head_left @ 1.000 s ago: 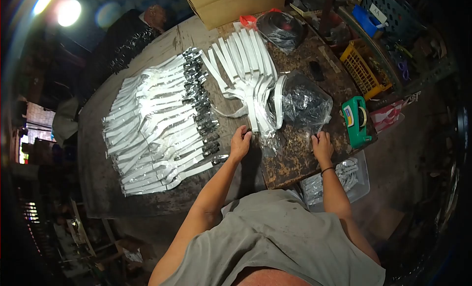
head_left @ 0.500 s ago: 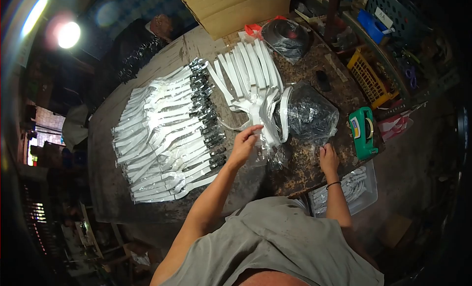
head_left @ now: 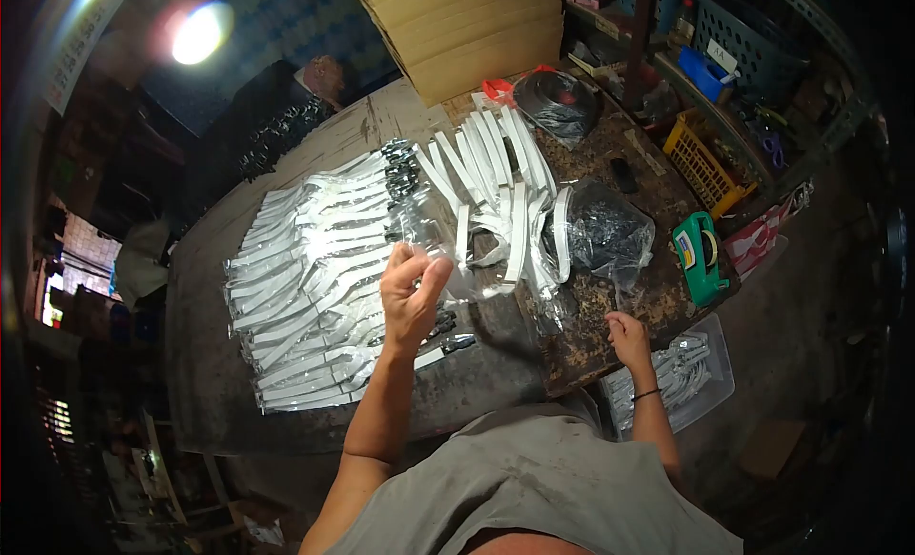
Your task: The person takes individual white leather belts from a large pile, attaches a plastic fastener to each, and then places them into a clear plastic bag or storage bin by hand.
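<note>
My left hand [head_left: 410, 298] is raised over the right edge of the row of bagged white straps [head_left: 329, 240], its fingers closed on a thin clear plastic bag [head_left: 437, 233], blurred and see-through. To its right lies a fanned pile of loose white straps [head_left: 515, 221], some curled into loops. My right hand [head_left: 629, 341] hovers near the front edge of the worn bench, thumb and fingers pressed together; whatever they pinch is too small to make out. Just above it sits a black bundle in clear plastic [head_left: 605, 229].
A green tape dispenser [head_left: 701, 259] stands at the bench's right edge. Below is a clear bin [head_left: 721, 388] of white pieces. A cardboard box [head_left: 467, 40], black plastic bag [head_left: 558, 107] and yellow basket [head_left: 705, 159] are farther back. Another person [head_left: 272, 107] sits across the table.
My left hand has moved left and up from the loose straps, with the clear plastic in it. My right hand has drawn slightly back from the black bundle. The view has shifted a little.
</note>
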A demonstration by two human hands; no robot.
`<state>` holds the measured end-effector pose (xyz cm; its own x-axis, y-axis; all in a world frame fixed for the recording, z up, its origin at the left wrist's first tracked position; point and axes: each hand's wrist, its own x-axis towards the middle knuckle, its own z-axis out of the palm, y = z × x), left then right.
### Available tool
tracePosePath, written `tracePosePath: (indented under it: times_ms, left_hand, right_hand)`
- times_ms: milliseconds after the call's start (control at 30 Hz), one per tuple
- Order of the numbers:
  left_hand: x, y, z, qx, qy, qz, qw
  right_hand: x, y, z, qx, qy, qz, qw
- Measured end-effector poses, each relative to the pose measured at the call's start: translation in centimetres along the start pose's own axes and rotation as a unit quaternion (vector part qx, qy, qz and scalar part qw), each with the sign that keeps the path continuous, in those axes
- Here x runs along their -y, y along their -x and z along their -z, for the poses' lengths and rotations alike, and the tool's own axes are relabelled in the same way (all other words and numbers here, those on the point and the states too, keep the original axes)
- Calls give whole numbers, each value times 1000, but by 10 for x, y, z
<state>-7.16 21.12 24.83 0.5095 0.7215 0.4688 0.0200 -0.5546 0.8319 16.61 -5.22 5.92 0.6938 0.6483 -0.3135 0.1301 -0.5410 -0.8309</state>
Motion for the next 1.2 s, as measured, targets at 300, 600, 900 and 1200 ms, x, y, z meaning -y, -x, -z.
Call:
tracePosePath:
  times_ms: [300, 600, 900, 1200]
  left_hand:
    - [31, 30, 4, 89, 391, 226, 888]
    - [43, 49, 7, 99, 434, 221, 868]
    - [33, 33, -5, 75, 402, 177, 895]
    - [22, 39, -16, 46, 299, 172, 938]
  right_hand:
    - [105, 60, -74, -61, -206, 119, 969]
    - [177, 80, -146, 12, -135, 250, 959]
    - [172, 72, -126, 113, -225, 171, 953]
    - [187, 53, -127, 143, -269, 225, 926]
